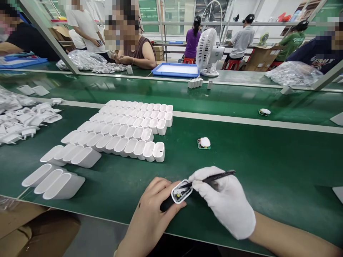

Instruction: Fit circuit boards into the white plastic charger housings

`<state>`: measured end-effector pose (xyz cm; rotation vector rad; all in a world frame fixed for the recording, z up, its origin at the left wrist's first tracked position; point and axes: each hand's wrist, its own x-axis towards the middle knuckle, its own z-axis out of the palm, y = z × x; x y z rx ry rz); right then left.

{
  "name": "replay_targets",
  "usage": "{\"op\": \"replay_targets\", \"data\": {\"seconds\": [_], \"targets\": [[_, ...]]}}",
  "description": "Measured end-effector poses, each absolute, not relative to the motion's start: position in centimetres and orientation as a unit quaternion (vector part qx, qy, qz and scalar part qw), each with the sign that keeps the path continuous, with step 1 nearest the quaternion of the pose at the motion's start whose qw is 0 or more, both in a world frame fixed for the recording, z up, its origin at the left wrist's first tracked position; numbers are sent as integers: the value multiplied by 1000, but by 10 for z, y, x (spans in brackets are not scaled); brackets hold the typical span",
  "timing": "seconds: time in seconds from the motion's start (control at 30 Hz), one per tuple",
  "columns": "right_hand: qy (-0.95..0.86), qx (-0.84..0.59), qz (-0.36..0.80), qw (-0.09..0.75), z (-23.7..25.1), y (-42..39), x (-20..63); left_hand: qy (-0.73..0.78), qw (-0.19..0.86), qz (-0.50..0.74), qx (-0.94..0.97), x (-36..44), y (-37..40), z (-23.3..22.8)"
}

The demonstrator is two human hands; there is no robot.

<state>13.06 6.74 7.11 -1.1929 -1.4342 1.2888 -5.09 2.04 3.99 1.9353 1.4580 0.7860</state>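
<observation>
My bare left hand (152, 207) is wrapped round a white oval charger housing (174, 197), its open end facing up towards me. Inside the housing sits a circuit board with small components (180, 195). In my white-gloved right hand (225, 200) is a pair of black tweezers (218, 176), pinched between thumb and fingers. The tweezers' tips reach into the housing's opening, over the board. Further up the green bench lies a loose circuit board with a white top (204, 143). Rows of white oval housings (128, 132) stand to the left of my hands.
White plug parts (24, 119) are heaped at the far left. Another small board (264, 112) lies at the right, beyond the pale strip (241, 123). A fan (207, 50), a blue tray (175, 70) and plastic bags (293, 73) stand across the bench, where several people sit.
</observation>
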Motion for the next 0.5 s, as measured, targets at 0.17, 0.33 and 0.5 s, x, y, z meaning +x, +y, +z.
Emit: {"op": "replay_targets", "data": {"seconds": [0.17,0.33,0.5], "targets": [[-505,-536,535,415,68,76,128,554,296,292,721,-50,20,40],[-488,-541,538,424,69,78,128,549,298,290,725,-51,21,40],[-485,-546,529,432,67,78,130,556,296,291,720,-51,21,40]]}}
